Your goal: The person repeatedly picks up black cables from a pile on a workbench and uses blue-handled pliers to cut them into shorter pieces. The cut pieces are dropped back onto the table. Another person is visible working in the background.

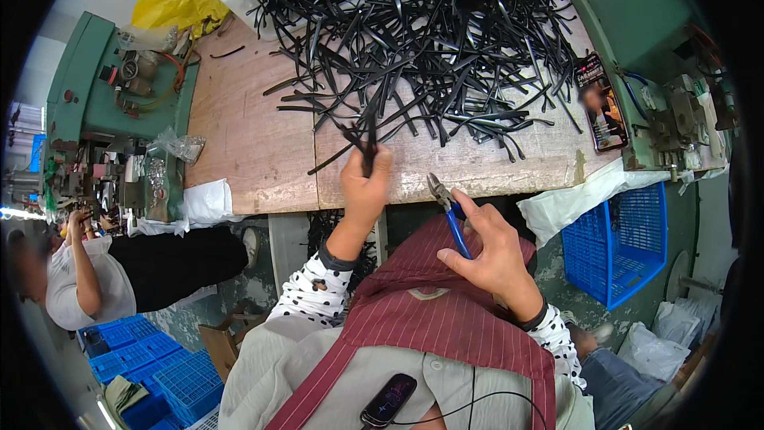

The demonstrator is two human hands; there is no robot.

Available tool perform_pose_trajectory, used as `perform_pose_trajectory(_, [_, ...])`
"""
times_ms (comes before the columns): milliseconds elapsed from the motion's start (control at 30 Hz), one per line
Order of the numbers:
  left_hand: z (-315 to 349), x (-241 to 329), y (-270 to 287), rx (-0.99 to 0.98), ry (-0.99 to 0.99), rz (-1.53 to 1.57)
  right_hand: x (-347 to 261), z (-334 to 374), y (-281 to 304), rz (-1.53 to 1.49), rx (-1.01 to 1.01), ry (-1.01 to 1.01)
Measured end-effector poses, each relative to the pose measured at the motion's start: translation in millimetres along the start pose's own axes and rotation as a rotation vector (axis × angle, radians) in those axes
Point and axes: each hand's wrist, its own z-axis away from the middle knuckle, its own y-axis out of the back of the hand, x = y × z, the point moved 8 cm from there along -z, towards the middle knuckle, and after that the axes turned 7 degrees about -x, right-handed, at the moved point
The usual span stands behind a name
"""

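My left hand [366, 185] is closed around a small bunch of thin black pieces [370, 131], which look like glasses temples and are partly blurred. It is raised over the front edge of the wooden table [247, 111]. In my right hand [497, 251] is a pair of blue-handled cutting pliers [452, 219], its jaws pointing up and left toward the table edge. Beyond both hands a large heap of the same black temples [430, 48] spreads over the table, the nearest ones lying loose and crossed. One long temple lies just left of my left hand.
Green machines [119, 87] flank the table left and right. A phone [602, 103] with a lit screen leans at the right. Below the right side stands a blue plastic crate [617, 243]. Another person [87, 279] works at the far left, near stacked blue baskets [187, 382].
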Motion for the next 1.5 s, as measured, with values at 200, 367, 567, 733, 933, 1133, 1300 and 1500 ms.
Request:
perform_pose_trajectory(200, [-8.9,46.3,-37.5,-0.381,0.305,1.025,-27.2,-0.5,6.9,0.278,0.048,0.157])
perform_pose_trajectory(367, [-3.3,61.1,-48.7,-0.553,0.327,1.244,-41.5,-2.8,4.3,0.370,0.006,0.227])
perform_pose_trajectory(567, [-0.7,60.8,-51.0,-0.609,0.360,1.190,-41.5,-3.6,4.3,0.374,0.029,0.237])
perform_pose_trajectory(733, [-0.2,59.3,-49.7,-0.633,0.348,1.186,-44.3,-2.7,2.8,0.407,-0.019,0.224])
perform_pose_trajectory(933, [4.8,70.3,-28.4,-0.198,-0.067,0.903,-31.2,-3.9,0.9,0.237,-0.073,0.146])
perform_pose_trajectory(1133, [28.6,92.9,-18.9,0.012,-0.458,0.514,-21.4,-2.6,-11.5,-0.069,-0.144,0.082])
perform_pose_trajectory(1300, [36.3,96.6,-21.0,0.066,-0.474,0.334,-21.5,-4.2,-13.4,-0.065,-0.157,0.066])
perform_pose_trajectory(1500, [23.6,79.6,-20.4,0.105,-0.129,0.690,-15.5,-1.7,-17.6,-0.077,-0.191,0.007])
